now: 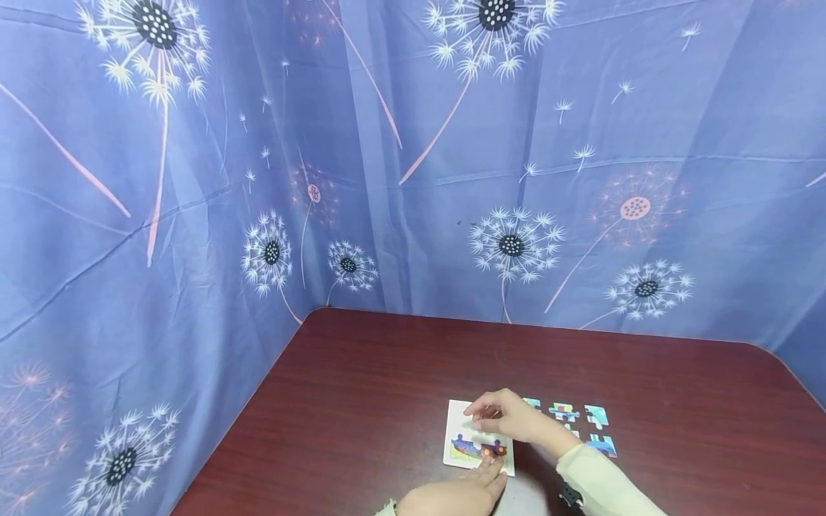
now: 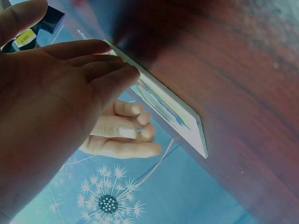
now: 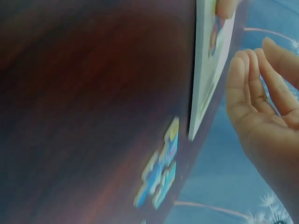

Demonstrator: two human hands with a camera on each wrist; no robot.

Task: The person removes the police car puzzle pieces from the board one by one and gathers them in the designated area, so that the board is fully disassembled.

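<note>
A white-framed jigsaw puzzle board [image 1: 454,419] lies on the table, with joined pieces [image 1: 466,450] along its near side showing a dark blue shape over green and yellow. My left hand [image 1: 454,496] rests its straight fingers on the board's near right edge, over the end of those pieces. Above the far half of the board hovers my right hand [image 1: 510,418], its fingers loosely bent. In the right wrist view, the right hand's thumb stands apart from its fingers [image 3: 238,79], and nothing shows between them. The left wrist view has the board [image 2: 194,135] edge-on beyond the left fingers.
Several loose jigsaw pieces [image 1: 596,416] lie on the table just right of the board, some partly behind the right forearm. The dark red wooden table [image 1: 361,387] ends at a blue curtain [image 1: 413,236] with dandelion prints at the back and left.
</note>
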